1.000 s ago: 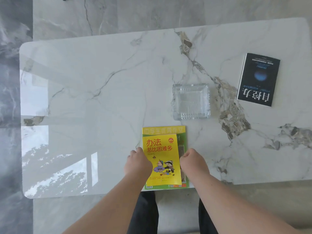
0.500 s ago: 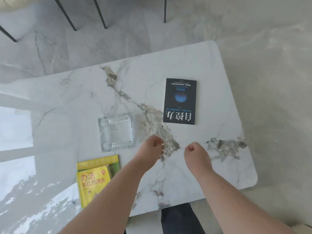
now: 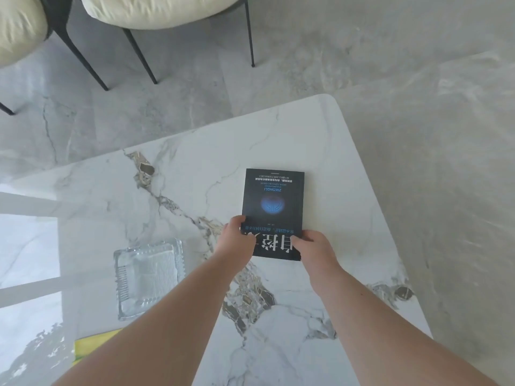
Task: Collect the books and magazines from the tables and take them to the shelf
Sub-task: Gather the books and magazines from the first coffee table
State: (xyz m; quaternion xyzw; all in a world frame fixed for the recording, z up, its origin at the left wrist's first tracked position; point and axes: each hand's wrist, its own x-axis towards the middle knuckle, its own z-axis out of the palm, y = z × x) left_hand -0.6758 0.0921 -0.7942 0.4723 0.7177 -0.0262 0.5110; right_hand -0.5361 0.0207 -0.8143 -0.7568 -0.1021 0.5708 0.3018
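While both hands take the dark book (image 3: 273, 207), the pick-up step is in hand.
Left hand (image 3: 237, 236) and right hand (image 3: 312, 246) have fingers closed on its near corners; it lies flat on the worktop (image 3: 195, 176), so the next move is probably lifting it level.

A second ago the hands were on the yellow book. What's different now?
Both hands let go of the yellow book and reached over to the right. Now the left hand and right hand each grip a near corner of the black book. The black book, the glass tray and the yellow book stayed where they were on the marble table.
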